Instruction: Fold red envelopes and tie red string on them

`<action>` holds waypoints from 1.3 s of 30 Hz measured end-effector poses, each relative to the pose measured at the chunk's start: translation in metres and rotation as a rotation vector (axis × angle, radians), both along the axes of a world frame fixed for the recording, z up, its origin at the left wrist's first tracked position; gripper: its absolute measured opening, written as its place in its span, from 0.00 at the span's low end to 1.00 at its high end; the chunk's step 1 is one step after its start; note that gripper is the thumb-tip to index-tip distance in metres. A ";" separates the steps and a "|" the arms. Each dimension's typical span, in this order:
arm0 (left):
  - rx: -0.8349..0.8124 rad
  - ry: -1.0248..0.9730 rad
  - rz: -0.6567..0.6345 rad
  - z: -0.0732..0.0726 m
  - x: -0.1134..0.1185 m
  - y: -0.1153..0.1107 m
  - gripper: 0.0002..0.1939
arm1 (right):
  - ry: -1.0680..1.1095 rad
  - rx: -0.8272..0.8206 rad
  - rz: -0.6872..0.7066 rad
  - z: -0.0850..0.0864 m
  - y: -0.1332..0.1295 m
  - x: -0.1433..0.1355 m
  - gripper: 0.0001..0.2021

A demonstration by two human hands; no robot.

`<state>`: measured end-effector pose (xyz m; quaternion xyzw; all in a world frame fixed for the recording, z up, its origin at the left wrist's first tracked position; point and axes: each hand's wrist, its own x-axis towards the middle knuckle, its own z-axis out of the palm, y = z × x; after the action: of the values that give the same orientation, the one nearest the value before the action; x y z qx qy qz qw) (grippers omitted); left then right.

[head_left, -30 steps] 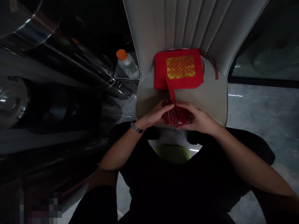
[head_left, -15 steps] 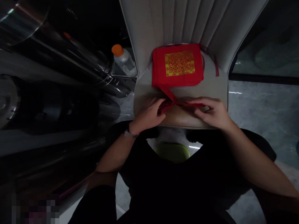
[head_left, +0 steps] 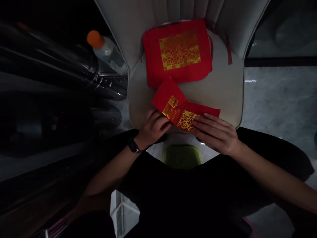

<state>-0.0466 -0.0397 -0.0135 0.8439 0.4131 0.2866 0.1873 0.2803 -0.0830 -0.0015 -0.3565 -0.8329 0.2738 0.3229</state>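
Note:
A folded red envelope (head_left: 170, 86) with gold foil patterning lies crooked at the front of a chair seat, its two parts spread at an angle. My left hand (head_left: 153, 128), wearing a dark watch, has its fingers curled at the envelope's lower left edge, gripping it. Stretched flat across the gold pattern on the right part are the fingers of my right hand (head_left: 218, 134); its thumb is not clearly visible. Just beyond both hands, a stack of larger red pieces (head_left: 153, 56) with a gold panel on top rests on the seat.
The pale padded chair (head_left: 223, 89) stands in front of me. Left of it are an orange-capped bottle (head_left: 109, 51) and dark shiny cylindrical parts. A green container (head_left: 182, 157) sits on the floor below the seat's front edge. A red strap (head_left: 228, 49) lies at the right.
The red envelope, seen nearly edge-on before, now lies spread with its gold pattern showing. My right hand has gone from a loose pinch to lying flat. The view has shifted closer.

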 end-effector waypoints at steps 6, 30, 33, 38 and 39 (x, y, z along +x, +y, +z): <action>-0.138 -0.030 0.056 -0.019 0.017 -0.017 0.31 | -0.092 0.114 0.033 -0.020 -0.004 -0.004 0.22; -0.123 0.035 0.231 -0.017 0.049 -0.059 0.19 | -0.119 0.094 0.062 -0.031 -0.004 -0.001 0.19; -0.089 -0.003 0.282 -0.026 0.049 -0.054 0.20 | -0.100 0.068 0.057 -0.034 -0.003 0.000 0.19; -0.088 0.026 0.296 -0.031 0.046 -0.051 0.18 | -0.108 0.053 0.049 -0.039 -0.001 0.002 0.18; -0.085 0.027 0.292 -0.031 0.046 -0.051 0.18 | -0.092 0.042 0.049 -0.040 -0.001 0.002 0.19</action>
<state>-0.0009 -0.0906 -0.0447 0.7701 0.5455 0.2816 0.1736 0.2823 -0.0844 -0.0416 -0.3414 -0.8608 0.2476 0.2849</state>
